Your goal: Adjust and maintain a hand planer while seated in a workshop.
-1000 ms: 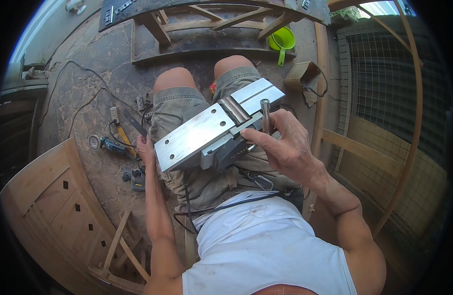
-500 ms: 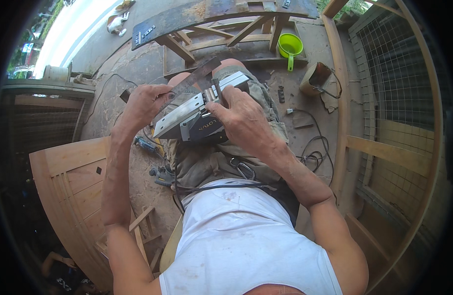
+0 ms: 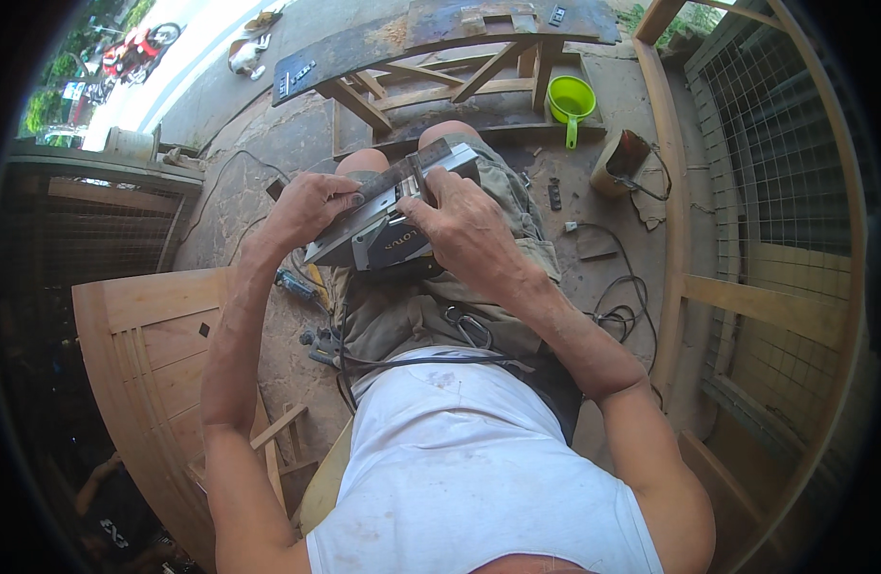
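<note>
Lying across your lap (image 3: 402, 311), the planer (image 3: 393, 242) is having a metal strip (image 3: 400, 175) held along its top; your left hand (image 3: 311, 205) is pinching the strip; your right hand (image 3: 469, 222) is curling round the planer's side, exact grip hidden; work is seemingly midway, nothing looking finished.

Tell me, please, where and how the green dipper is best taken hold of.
Probably by the handle of the dipper, coming from the side nearer the person: the slim handle sticks out that way, while the round bowl is broader and looks harder to grip.
</note>
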`<state>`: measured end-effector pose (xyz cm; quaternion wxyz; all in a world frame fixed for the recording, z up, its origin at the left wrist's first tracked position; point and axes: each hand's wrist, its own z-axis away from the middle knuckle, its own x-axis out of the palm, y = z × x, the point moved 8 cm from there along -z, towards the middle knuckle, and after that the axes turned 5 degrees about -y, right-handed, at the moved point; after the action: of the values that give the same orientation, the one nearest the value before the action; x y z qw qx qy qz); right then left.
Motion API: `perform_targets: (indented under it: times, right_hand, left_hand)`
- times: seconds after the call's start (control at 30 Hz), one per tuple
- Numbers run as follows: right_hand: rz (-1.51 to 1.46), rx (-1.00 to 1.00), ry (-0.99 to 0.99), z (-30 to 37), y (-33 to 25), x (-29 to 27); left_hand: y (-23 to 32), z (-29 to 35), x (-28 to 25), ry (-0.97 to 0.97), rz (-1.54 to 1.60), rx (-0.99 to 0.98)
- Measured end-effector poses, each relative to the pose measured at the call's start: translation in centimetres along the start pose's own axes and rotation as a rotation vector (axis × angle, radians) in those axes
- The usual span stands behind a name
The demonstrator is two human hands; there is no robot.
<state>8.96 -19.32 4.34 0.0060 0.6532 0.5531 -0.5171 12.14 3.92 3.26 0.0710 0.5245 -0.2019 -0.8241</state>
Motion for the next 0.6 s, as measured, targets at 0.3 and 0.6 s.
perform_targets:
  times: [0.3, 0.6]
  right_hand:
    - [-0.002, -0.007, -0.002, 0.4, 0.1, 0.5]
    - [-0.073, 0.028, 0.135, 1.3, 0.7, 0.5]
  left_hand:
    - [-0.3, 0.1, 0.3, 0.004, 0.025, 0.010]
    - [-1.0, -0.1, 0.9, 0.031, -0.001, 0.015]
